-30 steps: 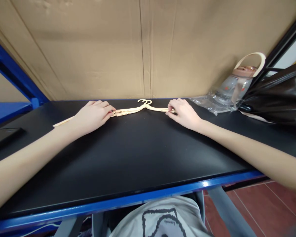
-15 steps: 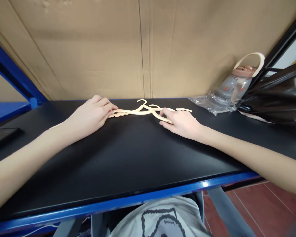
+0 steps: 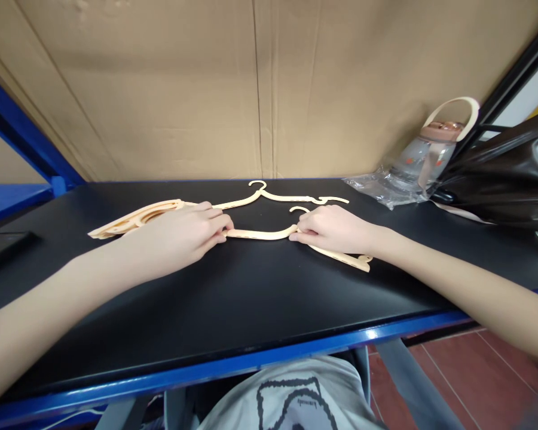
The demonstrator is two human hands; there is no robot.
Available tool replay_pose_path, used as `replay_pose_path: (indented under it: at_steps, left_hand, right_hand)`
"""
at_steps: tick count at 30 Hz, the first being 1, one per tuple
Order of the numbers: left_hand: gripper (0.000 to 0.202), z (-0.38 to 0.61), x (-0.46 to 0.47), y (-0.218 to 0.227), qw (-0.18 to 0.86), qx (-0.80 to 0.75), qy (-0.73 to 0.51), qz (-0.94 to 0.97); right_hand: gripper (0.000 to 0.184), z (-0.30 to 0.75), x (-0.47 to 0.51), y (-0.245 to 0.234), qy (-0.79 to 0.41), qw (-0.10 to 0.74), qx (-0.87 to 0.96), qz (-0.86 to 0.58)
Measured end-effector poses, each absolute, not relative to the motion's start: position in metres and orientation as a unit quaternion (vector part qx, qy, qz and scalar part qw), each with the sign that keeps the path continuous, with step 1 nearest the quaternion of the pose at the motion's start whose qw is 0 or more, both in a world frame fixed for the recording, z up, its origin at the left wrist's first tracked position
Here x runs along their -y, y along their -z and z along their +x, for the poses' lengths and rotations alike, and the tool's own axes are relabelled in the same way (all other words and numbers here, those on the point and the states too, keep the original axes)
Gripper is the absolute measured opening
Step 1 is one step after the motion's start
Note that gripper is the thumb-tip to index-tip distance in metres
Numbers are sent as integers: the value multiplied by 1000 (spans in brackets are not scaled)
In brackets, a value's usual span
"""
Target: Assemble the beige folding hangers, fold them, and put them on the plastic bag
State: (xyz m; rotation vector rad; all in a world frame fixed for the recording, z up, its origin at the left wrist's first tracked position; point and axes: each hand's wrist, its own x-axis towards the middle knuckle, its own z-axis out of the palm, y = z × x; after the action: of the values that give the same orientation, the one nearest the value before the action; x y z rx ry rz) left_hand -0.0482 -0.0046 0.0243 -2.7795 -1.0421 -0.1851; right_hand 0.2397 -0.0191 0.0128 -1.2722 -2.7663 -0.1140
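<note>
A cream plastic hanger (image 3: 262, 235) lies low over the black tabletop, its two arms spread and its hook pointing away from me. My left hand (image 3: 192, 230) pinches the end of its left arm. Near the hook, my right hand (image 3: 332, 226) closes on the middle joint, covering part of it; the right arm sticks out beneath that hand. Behind, a second cream hanger (image 3: 281, 197) rests on the table with its arms spread. Left of it, beyond my left forearm, is a folded cream hanger or stack of them (image 3: 130, 221), partly hidden.
A clear bottle (image 3: 430, 149) with a pink lid and cream handle stands at the back right, beside a crumpled plastic bag (image 3: 385, 185). A shiny black bag (image 3: 511, 173) lies at the right edge. A dark flat object (image 3: 4, 248) is at the left. Cardboard (image 3: 183, 89) walls the back.
Both hands have drawn the front hanger towards me, away from the rear one. The folded piece at the left has come into sight.
</note>
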Motion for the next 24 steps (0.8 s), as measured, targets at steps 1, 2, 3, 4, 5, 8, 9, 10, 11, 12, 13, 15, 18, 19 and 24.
replay_pose_path:
  at_steps: [1,2,3,4,5,8,9,10,11,12,13,15,18,19,24]
  left_hand:
    - [36,-48,5,-24,77,343,45,-935]
    - [37,-48,5,-24,74,335,29,-939]
    - [38,-47,5,-23,73,330,23,-941]
    - [38,-48,5,-23,75,328,25,-941]
    - [38,-48,5,-22,76,326,26,-942]
    - [36,-49,5,-22,79,322,24,-943]
    - [36,-49,5,-22,81,324,25,-942]
    - [36,-49,5,-23,83,325,26,-942]
    - [37,-49,6,-24,85,326,25,-941]
    - [37,-49,7,-24,87,325,24,-941]
    - [37,-48,8,-25,88,326,21,-941]
    - [38,-46,12,-27,91,334,12,-938]
    - [35,-45,18,-31,80,365,-8,-927]
    - [33,-44,20,-32,71,378,-16,-923]
    - [29,-44,25,-34,45,399,-20,-916]
  right_hand:
    - [41,239,20,-13,37,42,906,-420]
    - [42,239,21,-14,36,38,904,-424]
    - [43,239,21,-15,36,35,902,-428]
    - [43,239,22,-15,36,34,901,-431]
    - [43,239,23,-16,35,33,900,-432]
    - [43,239,24,-16,33,31,902,-430]
    - [43,239,24,-17,33,31,902,-428]
    - [43,239,25,-17,32,31,903,-427]
    - [43,239,25,-17,31,32,904,-424]
    - [42,239,25,-17,31,32,905,-422]
    - [42,238,25,-17,30,31,906,-422]
    - [41,238,26,-18,27,28,905,-424]
    - [40,237,28,-20,20,25,902,-430]
    - [39,236,28,-21,18,25,902,-430]
    - [35,235,30,-23,5,21,902,-431]
